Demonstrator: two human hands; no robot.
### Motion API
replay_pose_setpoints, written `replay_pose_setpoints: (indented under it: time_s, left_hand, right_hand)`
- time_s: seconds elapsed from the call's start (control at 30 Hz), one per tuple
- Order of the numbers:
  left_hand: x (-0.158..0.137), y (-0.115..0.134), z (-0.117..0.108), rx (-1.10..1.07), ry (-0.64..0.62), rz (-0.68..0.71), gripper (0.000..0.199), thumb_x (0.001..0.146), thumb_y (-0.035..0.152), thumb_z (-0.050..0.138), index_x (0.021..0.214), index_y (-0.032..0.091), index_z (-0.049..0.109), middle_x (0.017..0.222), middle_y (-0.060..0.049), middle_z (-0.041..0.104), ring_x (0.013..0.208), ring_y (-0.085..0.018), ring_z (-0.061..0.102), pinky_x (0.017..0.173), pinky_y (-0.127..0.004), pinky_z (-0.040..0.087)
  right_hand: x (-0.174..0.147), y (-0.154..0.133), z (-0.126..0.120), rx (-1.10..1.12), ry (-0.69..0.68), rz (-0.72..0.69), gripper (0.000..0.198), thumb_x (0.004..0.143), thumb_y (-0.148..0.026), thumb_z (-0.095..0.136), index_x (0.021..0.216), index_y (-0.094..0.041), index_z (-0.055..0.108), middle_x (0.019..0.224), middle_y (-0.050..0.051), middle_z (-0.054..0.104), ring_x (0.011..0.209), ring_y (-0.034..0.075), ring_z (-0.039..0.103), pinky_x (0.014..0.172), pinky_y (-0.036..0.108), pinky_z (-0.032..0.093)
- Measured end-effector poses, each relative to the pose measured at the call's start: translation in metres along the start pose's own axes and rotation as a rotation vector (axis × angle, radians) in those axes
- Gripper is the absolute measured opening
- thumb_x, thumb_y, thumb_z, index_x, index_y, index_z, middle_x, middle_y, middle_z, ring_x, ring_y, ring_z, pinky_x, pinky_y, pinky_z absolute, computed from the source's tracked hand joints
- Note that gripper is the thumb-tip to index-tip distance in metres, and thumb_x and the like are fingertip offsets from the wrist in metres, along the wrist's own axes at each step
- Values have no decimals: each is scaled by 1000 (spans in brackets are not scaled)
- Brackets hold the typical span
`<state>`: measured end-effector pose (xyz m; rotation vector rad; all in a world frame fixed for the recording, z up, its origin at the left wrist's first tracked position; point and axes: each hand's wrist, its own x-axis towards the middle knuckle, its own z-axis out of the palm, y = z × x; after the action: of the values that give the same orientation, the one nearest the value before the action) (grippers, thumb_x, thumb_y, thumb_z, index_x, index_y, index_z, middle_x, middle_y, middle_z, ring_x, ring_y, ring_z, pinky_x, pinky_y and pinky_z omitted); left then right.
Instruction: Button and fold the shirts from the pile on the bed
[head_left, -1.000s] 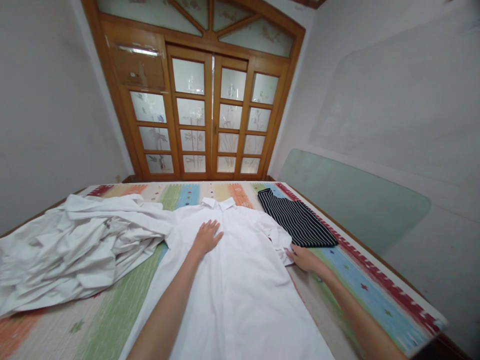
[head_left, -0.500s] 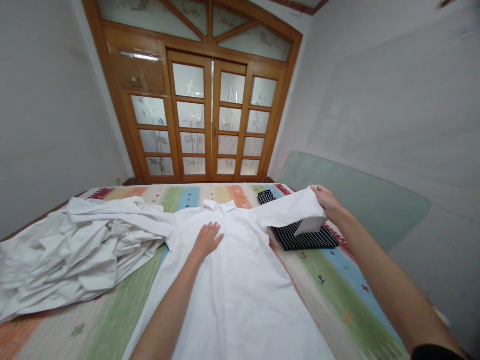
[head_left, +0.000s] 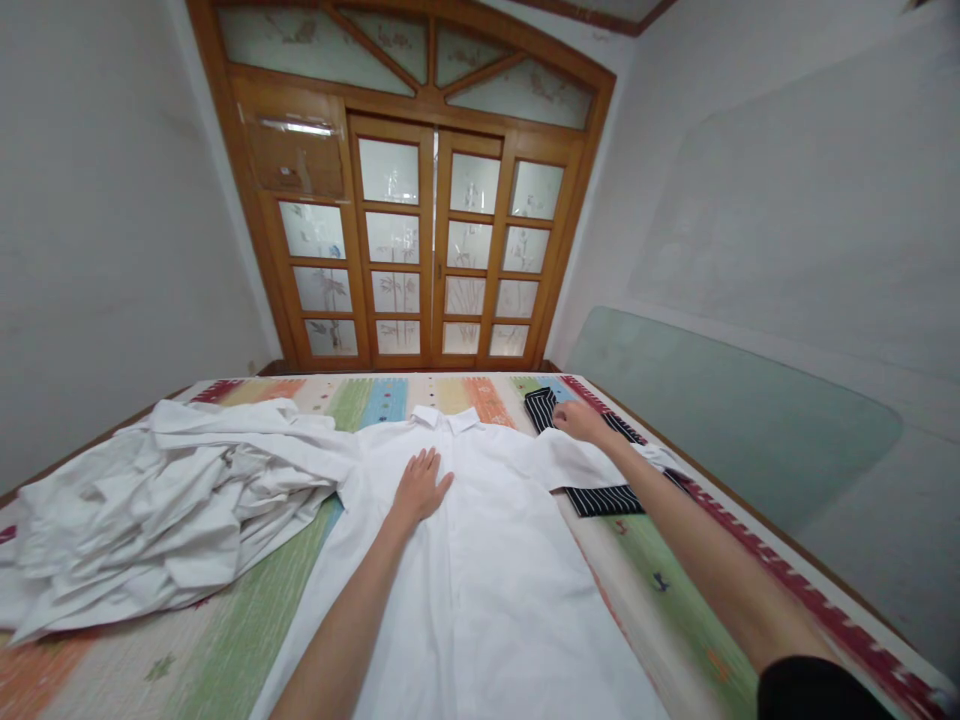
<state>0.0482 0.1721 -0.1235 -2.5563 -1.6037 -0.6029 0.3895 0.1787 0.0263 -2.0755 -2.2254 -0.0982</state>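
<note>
A white collared shirt lies spread front side up, its collar at the far end. My left hand rests flat on its chest, fingers stretched out. Over by the right shoulder, my right hand has its fingers curled in, between the shirt's right sleeve and a folded black-and-white striped cloth. Whatever those fingers hold, if anything, is hidden. The sleeve runs out to the right beneath my forearm, over more striped cloth.
A crumpled heap of white cloth lies on the left, overlapping the shirt's other sleeve. Everything rests on a colourful striped bed cover. Beyond stand wooden doors with glass panes. A pale green panel leans along the right wall.
My right hand has let go of the raised sleeve end and moved left toward the shoulder. The sleeve now lies down on the striped cloth. My left hand stays on the chest.
</note>
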Motion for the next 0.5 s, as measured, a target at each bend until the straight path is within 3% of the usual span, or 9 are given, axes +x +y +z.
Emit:
replay_pose_setpoints:
  time_s: [0.1, 0.17, 0.33, 0.5]
  left_hand:
    - [-2, 3, -4, 11, -7, -14, 49, 97, 41, 34, 131, 13, 54, 141, -16, 51, 136, -29, 42, 112, -48, 34]
    - [-5, 6, -7, 14, 12, -29, 46, 97, 38, 34, 129, 13, 55, 139, -16, 53, 134, -29, 44, 111, -48, 35]
    - [-16, 14, -16, 18, 72, -94, 36, 95, 26, 37, 119, 12, 60, 129, -15, 62, 125, -27, 52, 107, -44, 40]
    - [-43, 29, -22, -1, 63, -75, 35, 94, 24, 38, 120, 12, 59, 130, -16, 60, 127, -27, 51, 108, -45, 39]
  right_hand:
    - [18, -65, 31, 198, -27, -258, 22, 85, -14, 51, 93, -14, 72, 96, 9, 72, 88, 19, 63, 82, 26, 43]
    - [30, -108, 51, 268, -40, -320, 22, 88, -20, 52, 100, -15, 70, 97, 9, 72, 88, 18, 63, 81, 26, 43]
    - [44, -188, 97, 316, -53, -143, 29, 91, -35, 54, 111, -16, 62, 107, 10, 69, 99, 21, 62, 80, 26, 42]
    - [40, -209, 119, 271, 49, -14, 31, 94, -37, 45, 115, -16, 55, 114, 14, 65, 104, 24, 60, 81, 30, 41]
